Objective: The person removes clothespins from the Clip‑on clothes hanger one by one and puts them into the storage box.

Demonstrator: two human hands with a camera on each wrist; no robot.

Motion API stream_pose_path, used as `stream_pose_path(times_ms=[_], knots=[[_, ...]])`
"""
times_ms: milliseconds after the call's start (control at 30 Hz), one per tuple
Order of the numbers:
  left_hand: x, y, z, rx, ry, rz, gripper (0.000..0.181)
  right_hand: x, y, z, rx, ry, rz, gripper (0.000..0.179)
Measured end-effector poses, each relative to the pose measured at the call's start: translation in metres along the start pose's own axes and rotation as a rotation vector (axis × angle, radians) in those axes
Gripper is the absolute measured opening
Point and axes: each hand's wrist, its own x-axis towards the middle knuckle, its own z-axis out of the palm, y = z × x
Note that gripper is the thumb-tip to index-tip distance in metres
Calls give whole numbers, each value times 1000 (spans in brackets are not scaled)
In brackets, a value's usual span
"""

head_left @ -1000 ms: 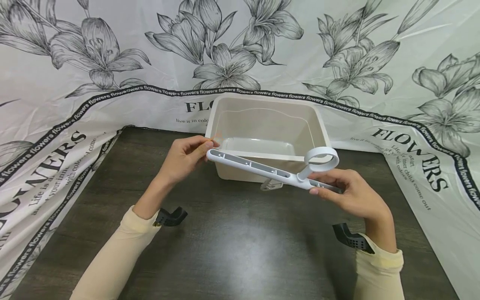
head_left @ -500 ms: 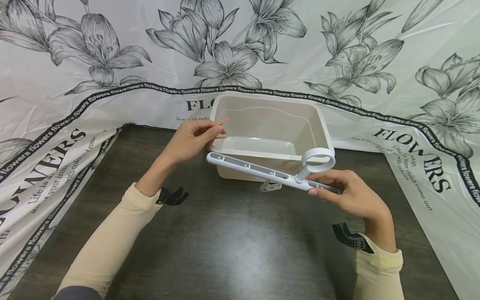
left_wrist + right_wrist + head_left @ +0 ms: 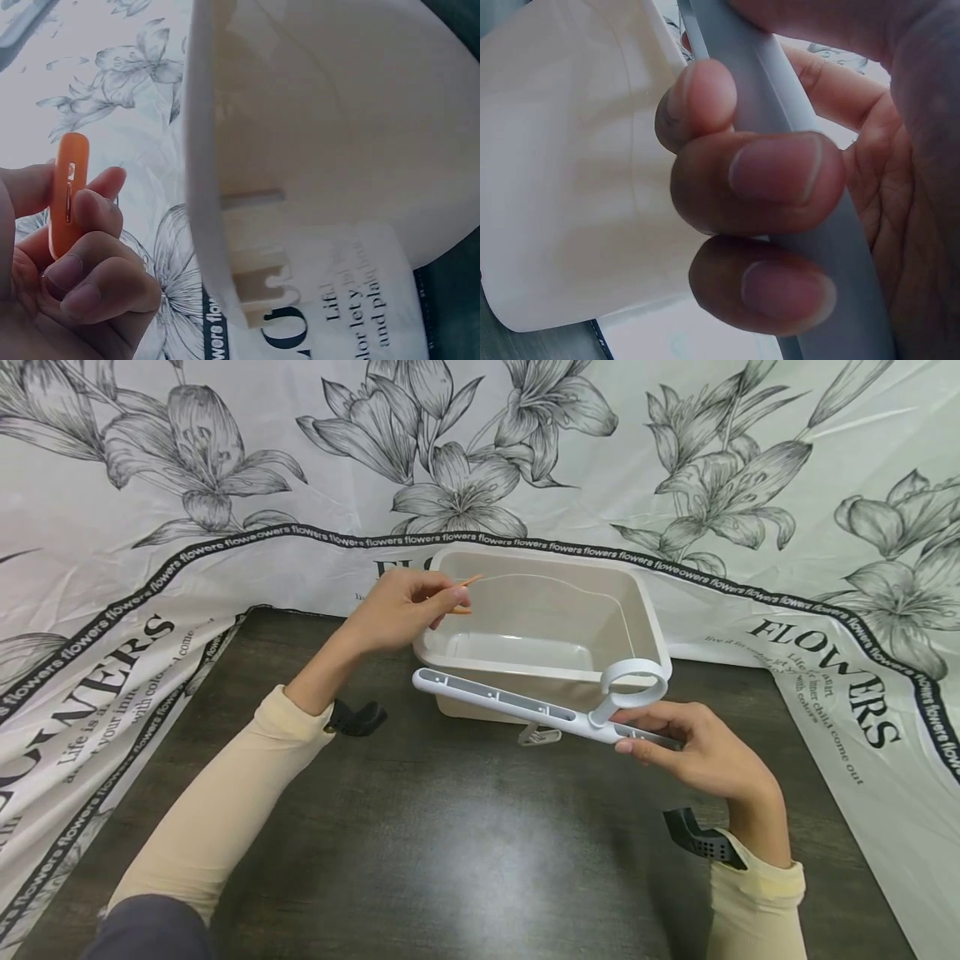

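Observation:
My left hand [image 3: 408, 606] is raised over the left end of a beige plastic bin. Between thumb and fingers it pinches an orange clothespin [image 3: 69, 196], whose two tips show spread apart in the head view. My right hand [image 3: 701, 747] grips one end of a white plastic bar [image 3: 495, 697] with slots along it and a ring [image 3: 636, 683] standing up near the hand. The bar slants in front of the bin's near rim, its left end free. In the right wrist view, curled fingers [image 3: 765, 180] wrap the bar.
The beige bin [image 3: 656, 610] stands at the back of the dark table [image 3: 465, 852], against a flower-printed cloth [image 3: 570, 502]. Below the bar shows a small pale clip-like piece [image 3: 540, 735]; whether it hangs or lies there, I cannot tell.
My left hand has left the bar's left end and moved up and right over the bin with the orange clothespin. The bar and right hand have barely moved.

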Motion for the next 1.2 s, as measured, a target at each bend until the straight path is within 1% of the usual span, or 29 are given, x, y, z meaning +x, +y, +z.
stream_pose_path(times_ms=[167,400,500,567,700,833,1000,1200], knots=[[10,8,-1,47,-33,-6,26,0,0,0,4,4,-5,30],[20,14,3,194,-55,-26,29,1,-1,1,7,7,-13,30],[23,15,4,197,-64,-37,30,1,-1,1,4,9,-12,30],[25,15,3,181,-59,-49,31,1,-1,1,1,10,-10,30],[24,12,0,133,-27,-71,32,2,-1,1,-3,7,-10,29],[20,9,-3,46,-13,-78,32,2,-2,1,-10,3,-7,29],[10,5,-2,-94,-4,-92,35,1,-2,1,-16,3,-2,29],[-9,-6,4,-253,0,-42,36,2,0,2,-13,1,-9,30]])
